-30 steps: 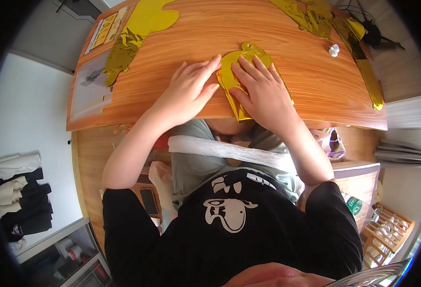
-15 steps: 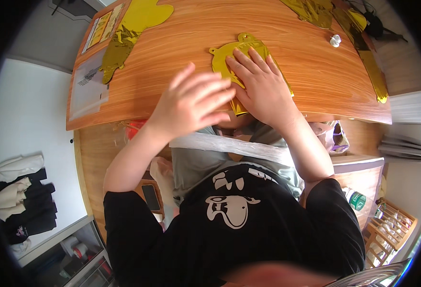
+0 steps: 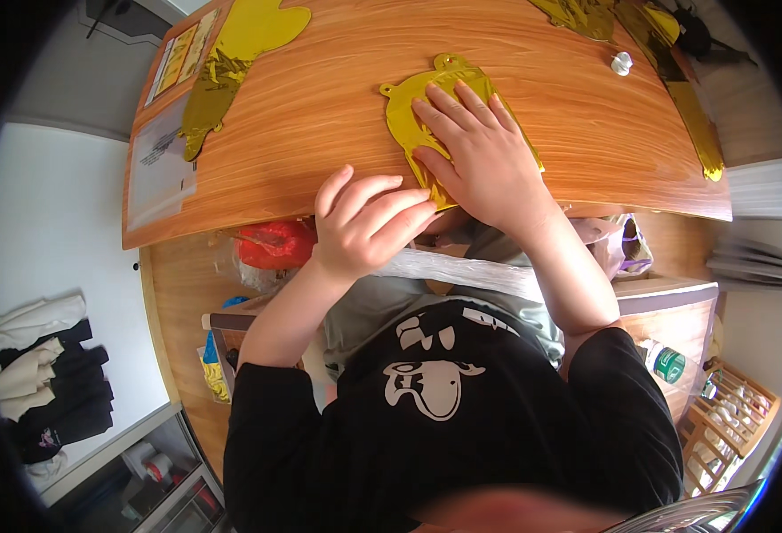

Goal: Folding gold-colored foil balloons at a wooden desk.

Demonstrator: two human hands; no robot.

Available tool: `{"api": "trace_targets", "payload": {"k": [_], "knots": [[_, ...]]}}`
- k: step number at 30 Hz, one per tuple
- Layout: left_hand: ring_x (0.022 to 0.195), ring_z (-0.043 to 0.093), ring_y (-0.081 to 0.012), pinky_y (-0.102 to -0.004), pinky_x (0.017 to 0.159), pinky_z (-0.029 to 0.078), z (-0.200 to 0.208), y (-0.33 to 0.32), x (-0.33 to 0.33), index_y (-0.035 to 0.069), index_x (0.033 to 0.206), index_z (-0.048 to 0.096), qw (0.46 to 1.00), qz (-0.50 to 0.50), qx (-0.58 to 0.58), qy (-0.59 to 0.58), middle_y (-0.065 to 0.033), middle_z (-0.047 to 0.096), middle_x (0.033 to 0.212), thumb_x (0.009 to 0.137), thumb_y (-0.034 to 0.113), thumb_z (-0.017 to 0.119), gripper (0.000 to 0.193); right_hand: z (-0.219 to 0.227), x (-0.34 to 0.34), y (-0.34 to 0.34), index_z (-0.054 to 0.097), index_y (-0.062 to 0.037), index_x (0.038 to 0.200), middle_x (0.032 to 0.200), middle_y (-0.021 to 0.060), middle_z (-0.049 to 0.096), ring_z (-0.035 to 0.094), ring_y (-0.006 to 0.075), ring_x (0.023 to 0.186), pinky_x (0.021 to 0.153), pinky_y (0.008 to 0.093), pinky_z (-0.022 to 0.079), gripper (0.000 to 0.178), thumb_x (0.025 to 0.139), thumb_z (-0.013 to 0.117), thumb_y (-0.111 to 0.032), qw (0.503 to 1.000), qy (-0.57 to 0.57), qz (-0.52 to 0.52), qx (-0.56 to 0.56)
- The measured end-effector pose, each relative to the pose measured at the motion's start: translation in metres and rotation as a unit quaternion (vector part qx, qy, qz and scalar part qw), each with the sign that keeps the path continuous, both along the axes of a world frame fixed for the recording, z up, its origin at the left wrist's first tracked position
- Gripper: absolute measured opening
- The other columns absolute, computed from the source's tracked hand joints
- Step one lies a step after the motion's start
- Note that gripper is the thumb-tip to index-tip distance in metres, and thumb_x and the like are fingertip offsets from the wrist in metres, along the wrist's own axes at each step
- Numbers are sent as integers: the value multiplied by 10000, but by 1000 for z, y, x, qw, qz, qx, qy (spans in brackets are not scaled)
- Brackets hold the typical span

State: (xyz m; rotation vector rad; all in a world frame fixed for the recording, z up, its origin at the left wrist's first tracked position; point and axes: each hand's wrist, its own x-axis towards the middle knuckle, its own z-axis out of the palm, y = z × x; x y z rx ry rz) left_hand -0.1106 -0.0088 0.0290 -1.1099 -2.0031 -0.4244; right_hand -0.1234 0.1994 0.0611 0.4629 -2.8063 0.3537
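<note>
- Head view: right hand (image 3: pixel 480 155) flat, fingers spread, pressing gold foil balloon (image 3: pixel 426 111) onto wooden table (image 3: pixel 320 115) near its front edge.
- Left hand (image 3: pixel 364 222) hovers at the edge, fingers loosely together, holding nothing.
- Advice: press evenly, smoothing outward.

A wooden table (image 3: pixel 320 115) carries a flattened gold foil balloon (image 3: pixel 231 53) at its far left corner and printed paper sheets (image 3: pixel 160 160) along its left edge. More gold foil balloons (image 3: pixel 666 62) lie along the right edge, beside a small white cap (image 3: pixel 621 63).
</note>
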Motion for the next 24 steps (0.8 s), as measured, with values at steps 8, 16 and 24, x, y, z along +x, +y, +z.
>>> {"api": "trace_targets", "payload": {"k": [8,16,24], "knots": [[1052,619,-149,-437,1193,295,-18,-1,7,311,911,772,997,35,62,-41,113,711,1101,787,336,862,155,0,0,0,498,-132,1519,1590,100,469,380,345,1498,1246,515,260,569,1043,527,-443,1000,-2,-2,1],[967,590,-136,-364,968,366,-13,0,2,316,880,778,998,1,63,-28,126,676,1052,737,322,871,171,-1,0,-1,485,-134,1533,1600,103,456,377,349,1500,1247,517,257,576,1048,516,-442,1000,1,-4,13],[903,577,-111,-330,919,332,-9,2,-1,347,867,773,997,10,77,15,150,656,993,724,330,864,170,2,1,-2,479,-121,1537,1603,104,455,372,347,1503,1248,516,254,582,1052,506,-442,1000,-9,-7,19]]}}
